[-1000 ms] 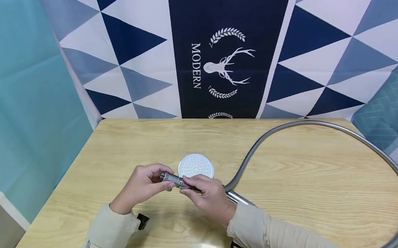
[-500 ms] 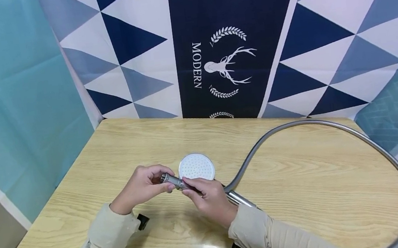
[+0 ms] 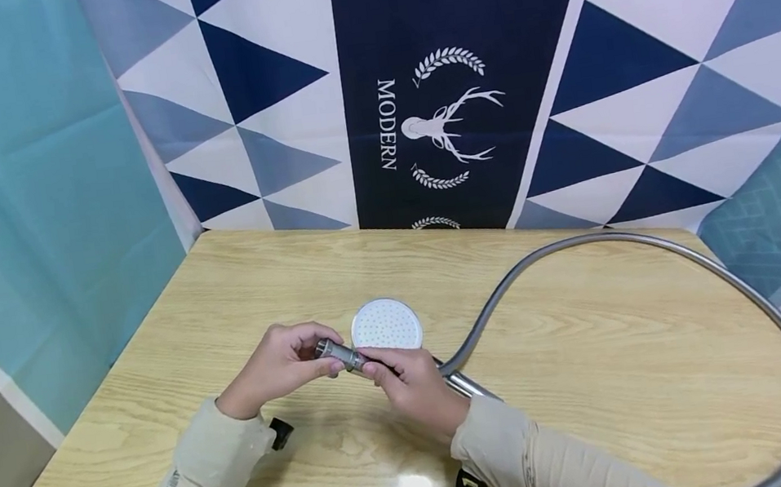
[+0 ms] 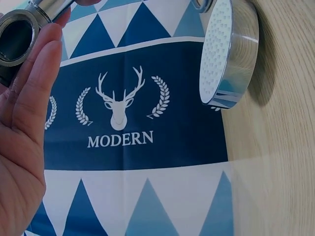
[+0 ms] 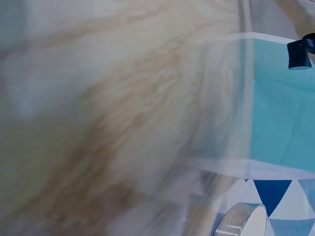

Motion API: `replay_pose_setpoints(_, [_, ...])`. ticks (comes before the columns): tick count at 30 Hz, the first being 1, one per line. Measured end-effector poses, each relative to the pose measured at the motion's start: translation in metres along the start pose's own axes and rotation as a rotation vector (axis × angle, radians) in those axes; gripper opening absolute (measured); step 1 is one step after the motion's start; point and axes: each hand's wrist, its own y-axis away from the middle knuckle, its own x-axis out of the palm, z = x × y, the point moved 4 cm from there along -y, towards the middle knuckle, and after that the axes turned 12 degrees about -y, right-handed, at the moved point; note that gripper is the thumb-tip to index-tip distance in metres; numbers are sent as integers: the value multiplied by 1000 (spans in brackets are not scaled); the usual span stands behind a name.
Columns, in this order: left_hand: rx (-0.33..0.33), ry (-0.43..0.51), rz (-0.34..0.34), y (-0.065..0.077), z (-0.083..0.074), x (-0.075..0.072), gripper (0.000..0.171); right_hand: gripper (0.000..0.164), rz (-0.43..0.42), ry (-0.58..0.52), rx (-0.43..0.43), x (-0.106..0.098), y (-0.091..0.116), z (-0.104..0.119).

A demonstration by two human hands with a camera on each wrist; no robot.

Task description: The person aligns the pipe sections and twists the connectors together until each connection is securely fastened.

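Note:
My left hand [image 3: 277, 369] pinches a short chrome fitting [image 3: 333, 351] between thumb and fingers, above the table. In the left wrist view the round open end of the fitting [image 4: 18, 37] faces the camera. My right hand [image 3: 415, 384] grips the other end of this piece, where the grey metal hose appears to lead in; the fingers hide the joint. Just behind the hands lies a round shower head [image 3: 386, 324] with its white nozzle face visible. Its chrome handle [image 3: 470, 388] shows past the right hand, partly covered. The right wrist view is largely blurred and shows no clear hand.
The grey hose [image 3: 728, 277] makes a wide loop over the right side of the wooden table [image 3: 275, 267]. A patterned cloth [image 3: 289, 150] hangs at the table's back edge, and a teal cloth [image 3: 34, 183] hangs on the left.
My right thumb and fingers have shifted slightly on the piece. The left hand stays where it was, still holding the fitting. The head view has tilted a little.

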Motion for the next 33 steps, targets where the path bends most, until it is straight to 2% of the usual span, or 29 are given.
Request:
replay_pose_setpoints(4, [13,-19,-9,-1,-1,0,15,19,-22,-170,231,-3,-3,-2])
replay_pose_setpoints(6, [5,-22,-8,-2,-2,1,15,19,-49,-190,261,-4,-3,-2])
replay_pose_setpoints(9, [-14,-23,-8,-3,-3,1,15,26,-78,-112,183,-4,-2,1])
replay_pose_setpoints(13, [-28,-9,-7,-4,-4,2,13,44,-99,125,-22,-1,1,7])
replay_pose_setpoints(16, [-24,14,-2,-5,-5,4,14,39,-136,248,-149,1,3,10])
replay_pose_setpoints(18, [-20,25,1,-5,-7,4,14,35,-166,245,-191,1,5,11])
replay_pose_setpoints(26, [-29,29,-1,-6,-11,4,15,36,-202,109,-215,0,7,12])
replay_pose_setpoints(33, [-38,30,-3,-5,-8,2,14,36,-185,98,-163,0,5,11])
